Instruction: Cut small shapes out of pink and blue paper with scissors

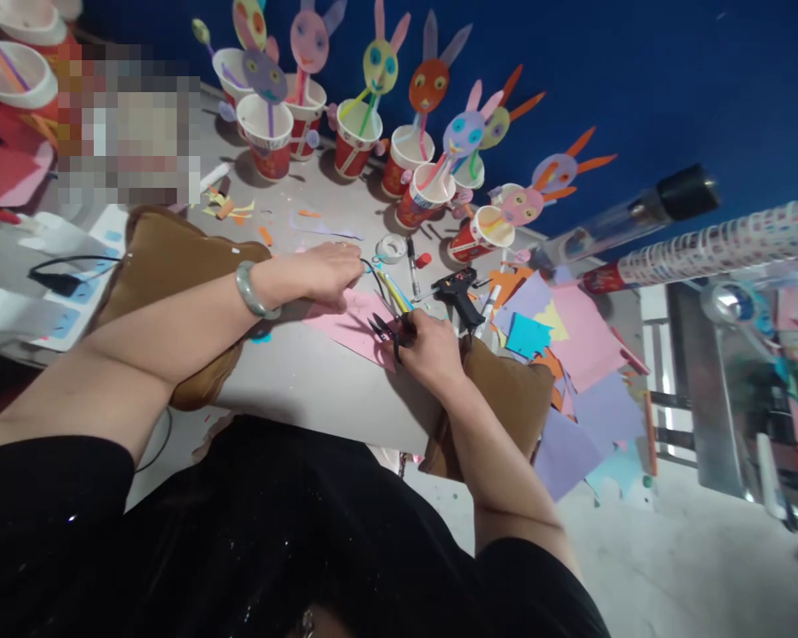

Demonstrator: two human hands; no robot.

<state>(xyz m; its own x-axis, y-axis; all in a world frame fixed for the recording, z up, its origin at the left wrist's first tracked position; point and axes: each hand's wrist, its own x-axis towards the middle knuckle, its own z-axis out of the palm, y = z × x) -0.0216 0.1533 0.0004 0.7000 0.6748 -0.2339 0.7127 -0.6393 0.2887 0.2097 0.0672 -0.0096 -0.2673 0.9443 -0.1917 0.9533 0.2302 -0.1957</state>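
Observation:
My right hand (429, 350) is closed around black-handled scissors (387, 331), whose dark blades point left over a pink sheet of paper (346, 330). My left hand (332, 275), a pale green bangle on its wrist, is bent over the sheet's upper left edge with curled fingers. What lies under those fingertips is hidden, so any grip there cannot be made out. Yellow and blue strips (395, 291) lie between the two hands. Just beyond them are a roll of clear tape (391, 249) and a black marker (411, 264).
Paper cups (359, 142) with paper rabbit heads line the blue wall. A black glue gun (462, 297) lies right of my right hand, near coloured paper (585, 332). Brown cushions (173, 275) (509, 390) lie under my forearms. A power strip (83, 306) is at left.

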